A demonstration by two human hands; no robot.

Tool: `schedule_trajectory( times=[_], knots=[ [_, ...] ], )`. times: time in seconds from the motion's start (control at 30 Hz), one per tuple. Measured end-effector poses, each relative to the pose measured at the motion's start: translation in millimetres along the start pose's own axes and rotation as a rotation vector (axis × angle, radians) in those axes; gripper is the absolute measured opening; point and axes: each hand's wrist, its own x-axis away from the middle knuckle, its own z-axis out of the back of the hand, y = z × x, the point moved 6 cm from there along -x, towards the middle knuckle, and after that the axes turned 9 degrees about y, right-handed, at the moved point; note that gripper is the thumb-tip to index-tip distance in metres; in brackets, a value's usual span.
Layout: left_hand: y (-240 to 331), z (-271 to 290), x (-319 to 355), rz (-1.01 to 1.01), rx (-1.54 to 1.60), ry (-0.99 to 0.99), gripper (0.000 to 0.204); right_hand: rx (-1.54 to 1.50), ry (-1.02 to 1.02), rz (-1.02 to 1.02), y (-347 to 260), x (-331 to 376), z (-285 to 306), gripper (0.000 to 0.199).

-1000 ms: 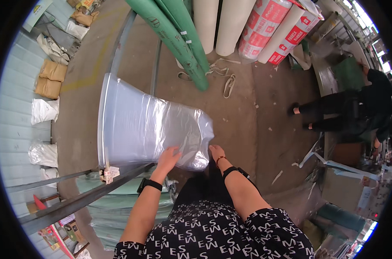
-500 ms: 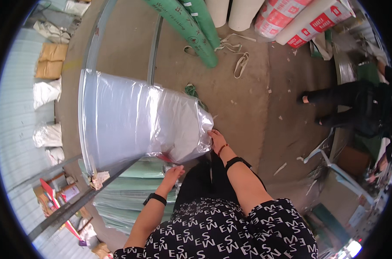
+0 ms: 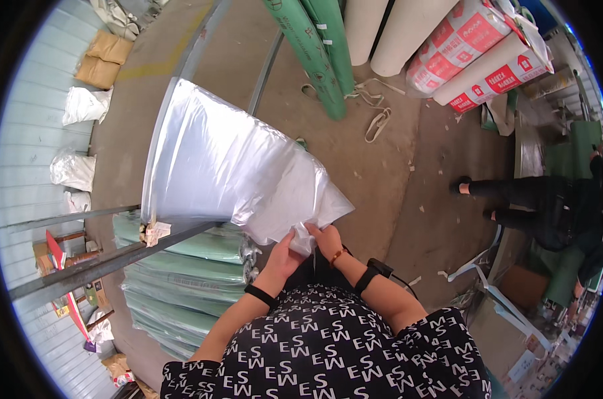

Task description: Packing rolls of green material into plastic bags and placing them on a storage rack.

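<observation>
A large sheet of clear plastic film (image 3: 215, 159) hangs over a metal rack and stretches toward me, its near end gathered and wrinkled. My left hand (image 3: 285, 255) pinches the film's near edge. Close beside it, my right hand (image 3: 327, 242) grips the same edge, thumb and fingers closed on it. Both hands are in front of my waist. The film's loose corner spreads out to the right, beyond my right hand.
A metal rack bar (image 3: 109, 263) runs along the left, above stacked green wrapped packs (image 3: 182, 286). Green rolls (image 3: 311, 53), pale rolls (image 3: 408, 40) and red-and-white wrapped rolls (image 3: 494, 83) stand ahead. Straps (image 3: 378, 123) lie on the floor. A person in black (image 3: 547, 206) works at the right.
My left hand has risen from below the film and now holds its edge. My right hand has come down beside it, and the film's end is drawn nearer to me.
</observation>
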Motion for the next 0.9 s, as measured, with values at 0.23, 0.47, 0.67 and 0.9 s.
schedule_trajectory(
  times=[0.23,0.47,0.67,0.9],
  knots=[
    [-4.6,-0.3,12.0,-0.122,-0.199,0.166,0.034,-0.769,0.166,0.020,-22.9,-16.6,6.3,0.039],
    [8.3,-31.1,19.6,-0.154,-0.051,0.145,0.040,0.652,0.278,1.156,-92.2,117.7,-58.3,0.026],
    [12.6,-27.8,-3.8,-0.393,-0.459,-0.153,0.036,0.674,0.430,0.949,-117.1,92.0,-28.7,0.017],
    [21.1,-78.3,49.3,-0.406,-0.236,-0.008,0.039,0.790,0.444,0.677,-139.2,69.6,3.9,0.022]
  ],
)
